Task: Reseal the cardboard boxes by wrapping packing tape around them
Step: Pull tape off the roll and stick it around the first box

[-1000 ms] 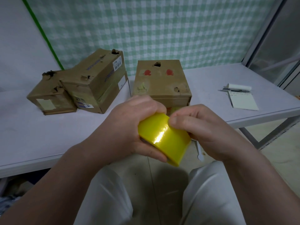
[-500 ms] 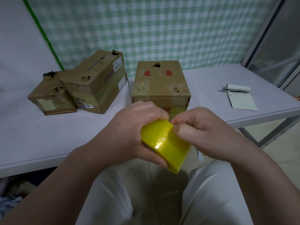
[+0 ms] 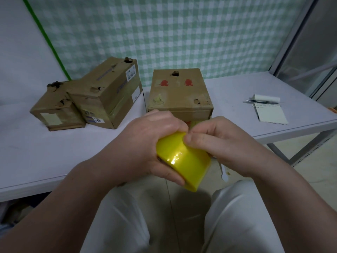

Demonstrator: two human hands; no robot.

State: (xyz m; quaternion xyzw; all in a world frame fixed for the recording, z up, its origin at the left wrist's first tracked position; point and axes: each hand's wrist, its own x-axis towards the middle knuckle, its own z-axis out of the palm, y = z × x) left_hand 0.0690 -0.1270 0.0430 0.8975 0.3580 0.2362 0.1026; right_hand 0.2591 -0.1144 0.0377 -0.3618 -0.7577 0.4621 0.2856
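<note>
Yellow tape roll [image 3: 182, 159]: held in the air just in front of the middle box [image 3: 179, 92], below its near face, past the table [image 3: 54, 152] edge and over the lap.
Way it points: glossy outer band turned up toward the camera, tilted; one flat side facing down and right; hole hidden.
Long axis: visible stretch slanting from upper left, nearest the middle box, down to lower right.
Change since half a second ago: much the same tilt and place for the roll; right thumb tip slid leftward along the top edge, closer to the left fingertips; both hands a touch nearer the middle box.
Left hand [image 3: 144, 143]: fingers curled tight over the roll's top, thumb clamped along its lower left side; firm grip.
Right hand [image 3: 220, 141]: fingers bent and bunched together, thumb and forefinger tips pressed on the roll's top edge, right against the left fingertips; loose tape end pinched or not, impossible to tell.
Other boxes: tilted box [image 3: 109, 92] left of the middle box, leaning on a low box [image 3: 54, 112] further left; both torn, both on the table.
Notepad [image 3: 269, 114]: right of the middle box, well apart; pen [image 3: 262, 101] across its far end.
</note>
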